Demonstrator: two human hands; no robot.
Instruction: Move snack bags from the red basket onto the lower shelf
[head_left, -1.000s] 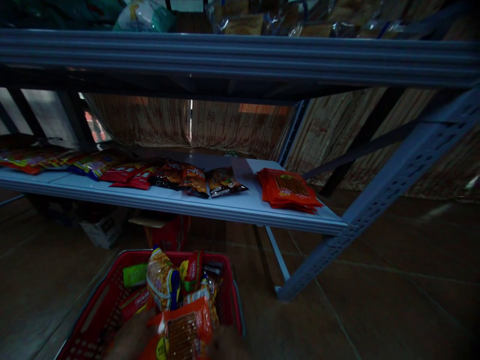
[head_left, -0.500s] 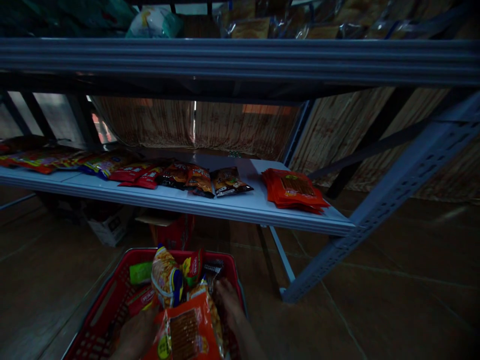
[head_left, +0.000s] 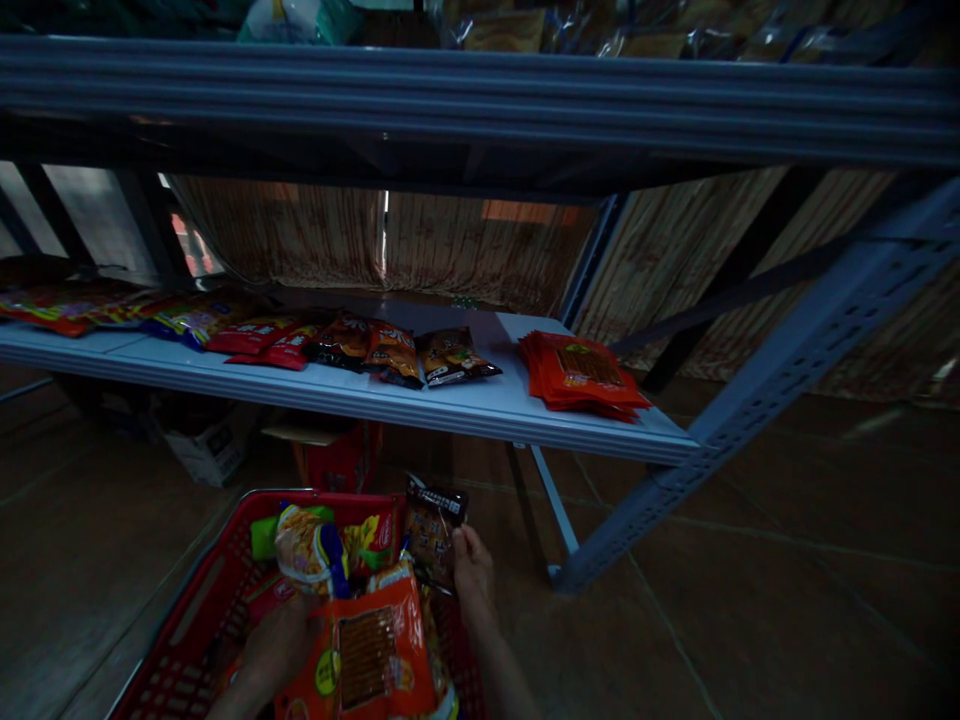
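Within the basket's right side, my right hand (head_left: 472, 572) pinches the edge of a black snack bag (head_left: 431, 530), which stands upright above the other packets. My left hand (head_left: 281, 640) reaches among the packets at the left of an orange packet (head_left: 367, 650) with a clear window showing brown sticks. Its fingertips are partly hidden and dim, so its grip cannot be made out. Just beyond lie a yellow-and-blue snack bag (head_left: 304, 550), a red-and-yellow packet (head_left: 373, 540) and a green packet (head_left: 264, 538). The red basket (head_left: 202, 600) holds them all.
Ahead runs a blue-grey metal shelf (head_left: 480, 415) carrying a row of snack bags (head_left: 262, 335) and a stack of orange packets (head_left: 581, 372). A slanted shelf post (head_left: 750, 400) stands right. Boxes (head_left: 214, 445) sit beneath the shelf; an upper shelf beam (head_left: 480, 95) crosses above.
My right hand has lifted the black snack bag up out from among the packets. The yellow-and-blue bag has shifted slightly left. My left hand stays near the orange packet.
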